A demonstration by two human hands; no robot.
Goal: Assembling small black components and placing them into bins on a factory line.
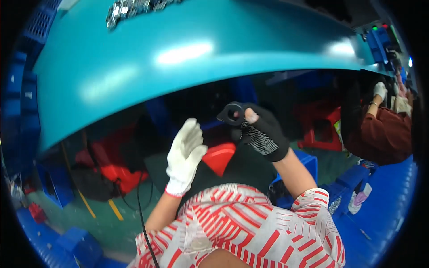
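Observation:
My right hand (pixel 264 134), in a black glove with a pale dotted grip pattern and the thumb tip bare, is closed on a black ring-shaped part (pixel 226 115). The part has a round hole and a pointed end toward the left. My left hand (pixel 184 154) wears a white glove and is held up to the left, fingers stretched out and close together, with nothing in it. The two hands are apart, in front of my body and short of the table's near edge. A red seat corner (pixel 219 158) shows between them.
A long teal table (pixel 134 58) curves across the front, with a pile of shiny metal parts (pixel 134 9) at its far edge. Red stools (pixel 319 127), blue crates (pixel 56 183) and a black cable (pixel 139 201) lie around. A co-worker in a dark red top (pixel 386 136) sits at right.

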